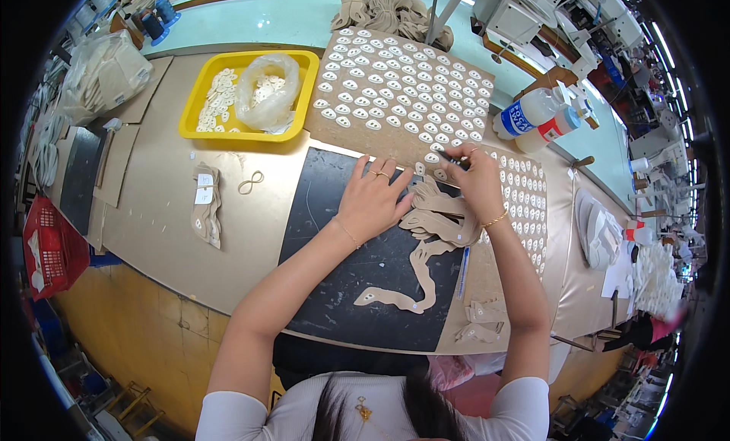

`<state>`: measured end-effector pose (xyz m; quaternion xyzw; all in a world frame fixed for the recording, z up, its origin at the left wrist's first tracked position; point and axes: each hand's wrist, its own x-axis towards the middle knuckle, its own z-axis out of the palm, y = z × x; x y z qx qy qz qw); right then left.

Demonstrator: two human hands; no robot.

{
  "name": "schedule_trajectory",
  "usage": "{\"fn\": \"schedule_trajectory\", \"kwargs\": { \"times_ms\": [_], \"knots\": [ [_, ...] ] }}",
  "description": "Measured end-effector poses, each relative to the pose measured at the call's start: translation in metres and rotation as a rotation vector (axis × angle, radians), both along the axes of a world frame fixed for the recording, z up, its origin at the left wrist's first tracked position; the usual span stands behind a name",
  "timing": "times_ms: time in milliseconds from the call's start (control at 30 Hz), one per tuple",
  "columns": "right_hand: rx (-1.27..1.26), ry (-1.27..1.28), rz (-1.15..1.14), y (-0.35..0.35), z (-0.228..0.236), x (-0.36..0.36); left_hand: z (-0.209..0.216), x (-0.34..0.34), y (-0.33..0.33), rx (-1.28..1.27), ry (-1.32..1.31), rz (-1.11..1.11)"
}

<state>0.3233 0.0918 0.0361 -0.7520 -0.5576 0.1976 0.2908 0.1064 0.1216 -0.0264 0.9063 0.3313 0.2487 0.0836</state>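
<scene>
My left hand (pixel 374 202) lies flat with fingers spread on the black mat (pixel 319 274), its thumb beside a pile of beige cut pieces (pixel 437 213). In my right hand (pixel 483 184) is a slim dark tool (pixel 450 160), pinched between the fingers; I cannot make out its kind. The tool's tip is at a small white oval piece (pixel 432 157) near the lower edge of a brown board (pixel 365 141), which carries many such ovals in rows. One curved beige strip (pixel 403 295) lies apart on the mat, with a white oval at its left end.
Left of the board stands a yellow tray (pixel 251 134) with loose white pieces and a clear plastic bag (pixel 266 95). A tied beige bundle (pixel 205 209) and a rubber band (pixel 250 182) lie below it. Two bottles (pixel 532 114) stand at right; beige bundles (pixel 388 14) sit behind.
</scene>
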Motion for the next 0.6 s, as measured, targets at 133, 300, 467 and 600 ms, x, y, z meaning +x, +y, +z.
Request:
{"fn": "schedule_trajectory", "kwargs": {
  "times_ms": [133,300,467,600],
  "knots": [
    [0.224,-0.407,0.246,0.003,0.003,0.0,0.0,0.0,0.0,0.018,0.004,0.008],
    [0.188,-0.864,0.502,0.006,-0.001,-0.005,0.0,0.0,0.0,0.004,0.009,0.009],
    [0.111,-0.898,0.571,0.015,0.0,-0.014,-0.001,-0.001,0.0,-0.005,0.011,0.005],
    [0.054,-0.929,0.552,0.015,0.002,-0.021,-0.002,0.0,0.001,0.008,-0.022,0.001]
  ]
}}
